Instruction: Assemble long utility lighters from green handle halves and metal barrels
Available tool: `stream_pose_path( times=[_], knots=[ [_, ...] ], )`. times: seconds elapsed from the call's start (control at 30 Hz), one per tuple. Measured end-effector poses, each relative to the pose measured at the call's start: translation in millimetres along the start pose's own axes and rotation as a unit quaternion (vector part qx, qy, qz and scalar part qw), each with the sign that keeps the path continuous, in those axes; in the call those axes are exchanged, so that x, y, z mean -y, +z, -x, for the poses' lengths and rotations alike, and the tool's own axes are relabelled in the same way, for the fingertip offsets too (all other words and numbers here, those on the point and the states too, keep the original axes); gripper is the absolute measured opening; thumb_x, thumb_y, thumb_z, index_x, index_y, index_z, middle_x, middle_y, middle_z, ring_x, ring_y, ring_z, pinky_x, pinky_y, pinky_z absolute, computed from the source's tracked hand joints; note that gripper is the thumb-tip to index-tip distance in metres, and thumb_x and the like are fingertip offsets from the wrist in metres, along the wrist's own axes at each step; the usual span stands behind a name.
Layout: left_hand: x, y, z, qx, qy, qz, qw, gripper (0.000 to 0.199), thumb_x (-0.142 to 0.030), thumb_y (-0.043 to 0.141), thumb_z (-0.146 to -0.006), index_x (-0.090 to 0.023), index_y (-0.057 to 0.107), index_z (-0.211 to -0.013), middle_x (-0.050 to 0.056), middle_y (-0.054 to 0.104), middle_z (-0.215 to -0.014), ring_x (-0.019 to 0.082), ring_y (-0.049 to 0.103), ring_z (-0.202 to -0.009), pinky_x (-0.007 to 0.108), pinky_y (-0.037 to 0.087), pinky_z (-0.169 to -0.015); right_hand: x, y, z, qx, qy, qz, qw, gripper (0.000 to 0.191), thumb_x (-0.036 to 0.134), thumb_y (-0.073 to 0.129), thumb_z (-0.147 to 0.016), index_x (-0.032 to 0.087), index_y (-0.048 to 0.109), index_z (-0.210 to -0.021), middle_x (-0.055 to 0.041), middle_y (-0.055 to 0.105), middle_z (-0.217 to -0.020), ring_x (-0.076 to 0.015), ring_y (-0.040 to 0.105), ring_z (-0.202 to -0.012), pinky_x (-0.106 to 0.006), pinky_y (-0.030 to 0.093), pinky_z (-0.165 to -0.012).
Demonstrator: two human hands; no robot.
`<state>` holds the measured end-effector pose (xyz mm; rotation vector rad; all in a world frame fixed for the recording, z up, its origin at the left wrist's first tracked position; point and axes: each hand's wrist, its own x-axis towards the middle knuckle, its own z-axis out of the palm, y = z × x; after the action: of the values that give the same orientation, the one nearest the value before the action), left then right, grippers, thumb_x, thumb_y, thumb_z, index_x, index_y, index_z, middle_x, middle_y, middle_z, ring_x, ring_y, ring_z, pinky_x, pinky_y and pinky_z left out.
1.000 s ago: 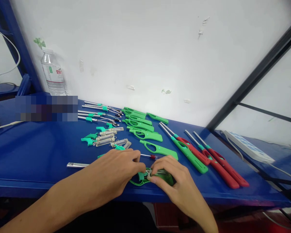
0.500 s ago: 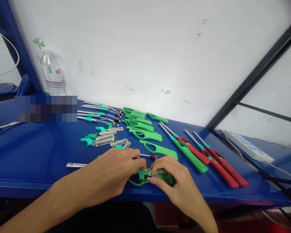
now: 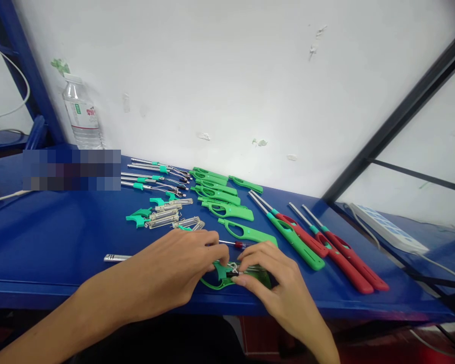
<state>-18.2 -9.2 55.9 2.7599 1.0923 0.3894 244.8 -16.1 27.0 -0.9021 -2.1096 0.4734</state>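
Note:
An opened green lighter handle (image 3: 216, 287) lies near the table's front edge, between my hands. Inside it show a teal trigger (image 3: 222, 272), thin white wires and a small black part (image 3: 233, 274). My left hand (image 3: 182, 258) is closed, its fingertips on the trigger. From beyond the left wrist sticks out a metal lighter tube (image 3: 116, 258). My right hand (image 3: 278, 275) curls round the handle's right end, thumb and fingers at the black part and wires. Just behind the hands lies a screwdriver (image 3: 238, 244), partly covered.
Several green handle shells (image 3: 246, 233) lie behind my hands. Clear lighter tanks (image 3: 163, 220), teal triggers and wired metal tubes (image 3: 144, 186) are at left. Green and red assembled lighters (image 3: 341, 263) lie at right. A water bottle (image 3: 84, 119) stands by the wall; a power strip (image 3: 390, 227) is far right.
My fingers have shifted slightly over the lighter handle. More of the black part shows between them, and the right fingertips sit a little farther right.

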Motion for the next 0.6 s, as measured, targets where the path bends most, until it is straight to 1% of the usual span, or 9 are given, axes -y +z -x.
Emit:
stream_pose_path(
  times=[0.2,0.37,0.6],
  knots=[
    [-0.8,0.6,-0.4,-0.006,0.006,-0.009,1.000,0.038,0.005,0.048,-0.095,-0.028,0.064,-0.109,0.000,0.066,-0.101,0.021,0.061,-0.079,0.035,0.032,-0.065,-0.9,0.6,0.2,-0.003,-0.016,0.002,1.000,0.011,0.025,0.082,-0.101,0.027,0.075,-0.095,0.0016,0.077,-0.102,-0.0192,0.071,-0.099,-0.029,0.052,-0.090],
    [0.8,3.4,-1.3,-0.014,0.016,0.004,1.000,0.035,0.002,0.050,-0.099,-0.028,0.066,-0.110,0.000,0.068,-0.101,0.021,0.064,-0.081,0.034,0.035,-0.068,-0.7,0.6,-0.5,-0.005,-0.032,0.000,0.999,0.010,0.031,0.079,-0.104,0.027,0.075,-0.095,0.0001,0.077,-0.100,-0.0200,0.071,-0.097,-0.031,0.054,-0.088],
    [-1.1,2.3,-1.6,0.001,0.001,0.007,1.000,0.032,0.001,0.050,-0.100,-0.026,0.065,-0.107,0.000,0.068,-0.099,0.021,0.066,-0.084,0.034,0.037,-0.070,-1.2,1.1,-0.8,-0.004,-0.047,0.002,0.999,0.012,0.032,0.076,-0.106,0.026,0.074,-0.096,0.0004,0.077,-0.099,-0.0188,0.070,-0.096,-0.030,0.054,-0.086]
  ],
)
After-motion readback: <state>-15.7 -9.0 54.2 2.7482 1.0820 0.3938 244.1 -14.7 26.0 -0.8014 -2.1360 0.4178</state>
